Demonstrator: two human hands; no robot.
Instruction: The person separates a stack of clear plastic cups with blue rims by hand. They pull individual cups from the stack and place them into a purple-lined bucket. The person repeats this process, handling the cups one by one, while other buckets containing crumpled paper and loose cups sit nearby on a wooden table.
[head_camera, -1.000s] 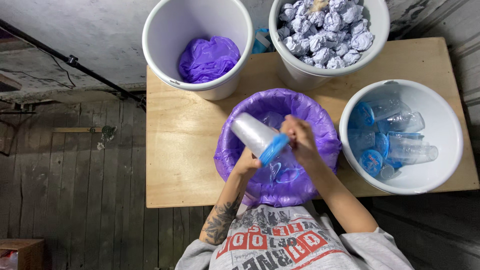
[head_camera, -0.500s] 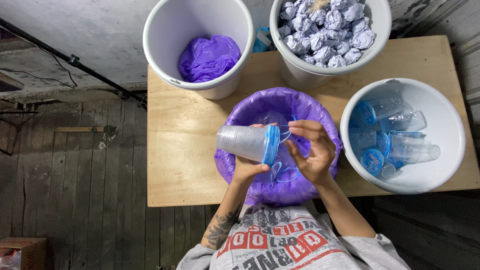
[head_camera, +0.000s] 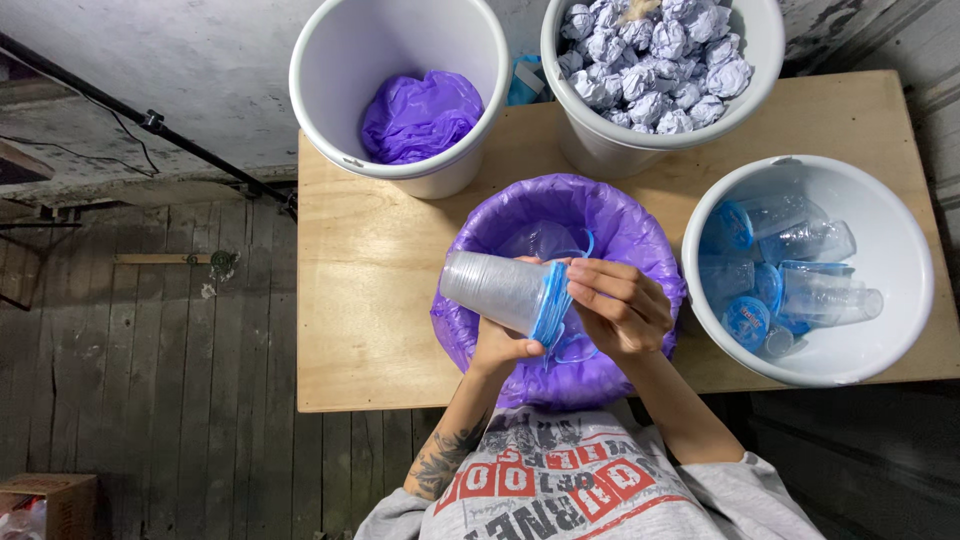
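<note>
A stack of clear plastic cups (head_camera: 500, 290) with blue rims lies sideways above a bucket lined with a purple bag (head_camera: 620, 225). My left hand (head_camera: 500, 348) grips the stack from below near its rim end. At the blue rims, the fingers of my right hand (head_camera: 615, 305) pinch the outermost cup. Loose clear cups lie inside the purple-lined bucket, partly hidden by my hands.
On the wooden table (head_camera: 370, 270) stand a white bucket (head_camera: 330, 60) holding a crumpled purple bag, a white bucket of crumpled pale wads (head_camera: 650, 50), and a white bucket (head_camera: 900, 260) of blue-rimmed clear cups at right. Wooden floorboards lie to the left.
The cup stack has tipped from pointing up-left to lying nearly level, bottom to the left. My right hand has shifted to the rim end.
</note>
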